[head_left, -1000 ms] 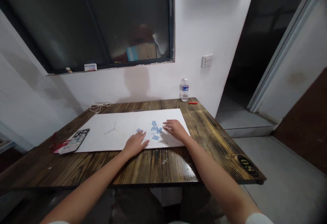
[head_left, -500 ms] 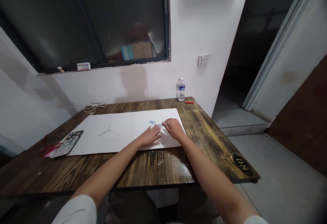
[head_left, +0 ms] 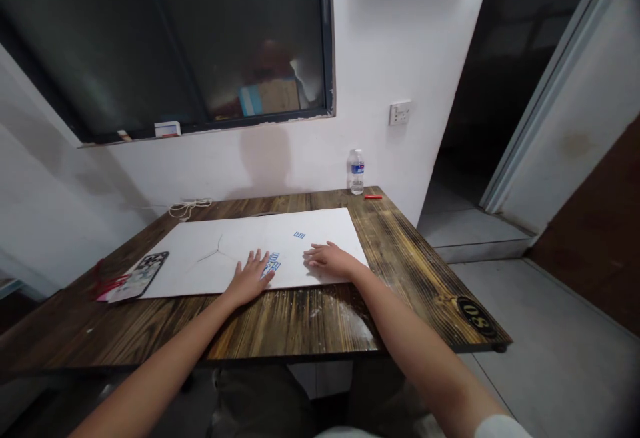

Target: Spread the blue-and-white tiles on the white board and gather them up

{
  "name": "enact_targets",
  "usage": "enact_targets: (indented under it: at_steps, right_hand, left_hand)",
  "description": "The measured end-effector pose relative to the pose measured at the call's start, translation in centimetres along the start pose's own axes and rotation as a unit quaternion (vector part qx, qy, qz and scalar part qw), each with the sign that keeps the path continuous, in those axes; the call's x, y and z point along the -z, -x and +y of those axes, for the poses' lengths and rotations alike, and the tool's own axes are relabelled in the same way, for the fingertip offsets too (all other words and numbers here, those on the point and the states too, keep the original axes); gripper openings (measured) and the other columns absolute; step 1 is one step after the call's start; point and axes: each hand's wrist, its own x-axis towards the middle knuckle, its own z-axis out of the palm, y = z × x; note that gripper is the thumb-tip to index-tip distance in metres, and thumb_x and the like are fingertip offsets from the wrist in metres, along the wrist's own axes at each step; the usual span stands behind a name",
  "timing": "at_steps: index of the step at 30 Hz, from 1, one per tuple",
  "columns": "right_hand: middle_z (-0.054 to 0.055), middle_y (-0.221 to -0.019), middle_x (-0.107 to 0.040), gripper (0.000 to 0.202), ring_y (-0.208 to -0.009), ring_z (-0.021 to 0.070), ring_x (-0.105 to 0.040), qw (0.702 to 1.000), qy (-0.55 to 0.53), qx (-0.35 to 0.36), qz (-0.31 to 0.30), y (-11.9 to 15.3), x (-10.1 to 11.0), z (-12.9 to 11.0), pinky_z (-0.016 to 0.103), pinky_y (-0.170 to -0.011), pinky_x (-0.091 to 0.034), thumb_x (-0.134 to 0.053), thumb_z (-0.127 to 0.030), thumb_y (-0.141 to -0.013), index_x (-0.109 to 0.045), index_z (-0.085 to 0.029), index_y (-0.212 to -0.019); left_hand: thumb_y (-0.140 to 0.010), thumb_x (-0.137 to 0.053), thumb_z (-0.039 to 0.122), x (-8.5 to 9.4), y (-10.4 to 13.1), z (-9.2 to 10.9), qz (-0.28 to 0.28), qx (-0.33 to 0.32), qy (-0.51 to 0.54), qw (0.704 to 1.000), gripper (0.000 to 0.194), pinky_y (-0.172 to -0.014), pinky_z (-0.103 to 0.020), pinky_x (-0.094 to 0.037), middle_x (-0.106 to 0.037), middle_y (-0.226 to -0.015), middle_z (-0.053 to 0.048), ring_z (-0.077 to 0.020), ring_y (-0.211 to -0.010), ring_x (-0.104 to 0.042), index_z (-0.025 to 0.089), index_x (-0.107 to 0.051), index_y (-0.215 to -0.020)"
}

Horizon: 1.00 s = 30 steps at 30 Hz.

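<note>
A white board (head_left: 200,278) lies flat on the wooden table. Near its front edge, my left hand (head_left: 249,279) rests palm down with the fingers spread. Several small blue-and-white pieces (head_left: 273,263) are beside and partly under its thumb and fingers; I cannot make out their exact kind. Farther back on the board sits another blue-and-white piece (head_left: 299,235), apart from both hands. My right hand (head_left: 331,260) is low over the board's right part, fingers stretched out to the left, its underside hidden.
A phone-like patterned object (head_left: 147,275) overlaps the board's left end, with red items (head_left: 111,286) beside it. Dark lines (head_left: 216,250) mark the board. Toward the wall are a coiled white cable (head_left: 190,207), a water bottle (head_left: 357,173) and a red pen (head_left: 373,197).
My left hand has slid left and toward me, and several blue-and-white pieces now show beside it. The right hand has lowered slightly, its fingers straighter. The camera view has shifted a little.
</note>
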Motion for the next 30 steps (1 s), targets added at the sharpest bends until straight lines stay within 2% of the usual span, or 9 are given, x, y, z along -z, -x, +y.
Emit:
enact_targets:
  at_steps: [2,6,8,11,15,19,22,26,30]
  right_hand:
    - [0.003,-0.138,-0.053,0.027,-0.135,0.028,-0.036,1.0,0.001,-0.004,0.004,0.0,0.1,0.0,0.062,-0.104,-0.022,-0.043,-0.034,-0.096,-0.067,-0.031,-0.107]
    - [0.002,-0.136,-0.055,0.026,-0.134,0.0279,-0.038,1.0,0.016,0.0,0.011,0.1,0.3,-0.1,0.062,-0.103,-0.024,-0.043,-0.032,-0.096,-0.069,-0.03,-0.101]
    - [0.001,-0.135,-0.056,0.026,-0.134,0.0279,-0.038,1.0,0.027,-0.003,0.015,0.1,0.5,-0.3,0.062,-0.103,-0.025,-0.043,-0.031,-0.096,-0.069,-0.03,-0.1]
    - [0.004,-0.134,-0.057,0.026,-0.133,0.0269,-0.04,0.999,0.042,-0.022,0.023,0.1,0.6,-0.3,0.059,-0.104,-0.026,-0.044,-0.031,-0.096,-0.068,-0.029,-0.104]
    - [0.007,-0.129,-0.06,0.027,-0.131,0.0242,-0.042,0.996,0.068,-0.047,0.046,0.0,0.7,-0.3,0.051,-0.105,-0.028,-0.045,-0.032,-0.096,-0.067,-0.027,-0.111]
    - [0.008,-0.117,-0.067,0.03,-0.122,0.0227,-0.05,0.986,0.103,-0.089,0.094,-0.1,1.0,-0.4,0.04,-0.1,-0.033,-0.042,-0.032,-0.097,-0.068,-0.022,-0.108]
    - [0.011,-0.108,-0.069,0.033,-0.107,0.0209,-0.058,0.977,0.117,-0.131,0.12,-0.1,1.5,-0.5,0.033,-0.092,-0.036,-0.039,-0.032,-0.098,-0.069,-0.018,-0.104]
    - [0.01,-0.107,-0.068,0.034,-0.104,0.0215,-0.058,0.968,0.117,-0.185,0.119,0.2,1.4,-0.1,0.033,-0.089,-0.037,-0.036,-0.032,-0.098,-0.067,-0.019,-0.103]
    - [0.01,-0.12,-0.062,0.024,-0.116,0.0252,-0.051,0.972,0.119,-0.196,0.056,0.6,0.7,0.2,0.042,-0.094,-0.037,-0.044,-0.03,-0.094,-0.063,-0.02,-0.106]
  left_hand:
    - [-0.091,-0.019,0.062,0.1,-1.8,-0.4,-0.008,0.065,0.0,0.998,0.075,-0.108,-0.062,-0.015,-0.011,-0.156,-0.017,-0.0352,-0.144,-0.006,0.018,-0.018,-0.151]
    - [-0.09,-0.015,0.063,0.3,-5.8,0.0,-0.021,0.078,0.022,0.996,0.077,-0.107,-0.063,-0.013,-0.011,-0.156,-0.019,-0.0349,-0.144,-0.007,0.016,-0.02,-0.15]
    - [-0.091,-0.017,0.062,0.3,-7.7,0.7,-0.023,0.06,0.031,0.997,0.078,-0.108,-0.062,-0.013,-0.012,-0.155,-0.022,-0.0354,-0.144,-0.007,0.012,-0.021,-0.149]
    - [-0.093,-0.018,0.058,0.1,-10.1,2.6,-0.011,-0.008,0.043,0.999,0.071,-0.108,-0.06,-0.014,-0.016,-0.154,-0.021,-0.0338,-0.144,-0.01,0.014,-0.025,-0.148]
    - [-0.094,-0.02,0.056,-0.1,-11.4,5.8,-0.008,-0.091,0.068,0.994,0.066,-0.111,-0.056,-0.014,-0.02,-0.155,-0.019,-0.0308,-0.144,-0.011,0.016,-0.03,-0.146]
    - [-0.097,-0.02,0.05,0.1,-10.7,8.3,-0.025,-0.193,0.119,0.974,0.059,-0.113,-0.05,-0.013,-0.024,-0.155,-0.013,-0.025,-0.144,-0.013,0.019,-0.031,-0.146]
    - [-0.098,-0.022,0.045,0.5,-9.1,8.8,-0.005,-0.242,0.173,0.955,0.054,-0.114,-0.045,-0.017,-0.032,-0.152,-0.01,-0.0211,-0.143,-0.021,0.022,-0.035,-0.144]
    - [-0.097,-0.026,0.045,1.4,-5.6,7.3,0.096,-0.249,0.224,0.937,0.052,-0.11,-0.042,-0.03,-0.055,-0.135,-0.009,-0.0215,-0.132,-0.042,0.019,-0.056,-0.129]
    - [-0.095,-0.029,0.048,2.2,-0.8,4.5,0.141,-0.181,0.219,0.948,0.051,-0.098,-0.038,-0.045,-0.071,-0.111,-0.006,-0.0206,-0.109,-0.062,0.021,-0.072,-0.104]
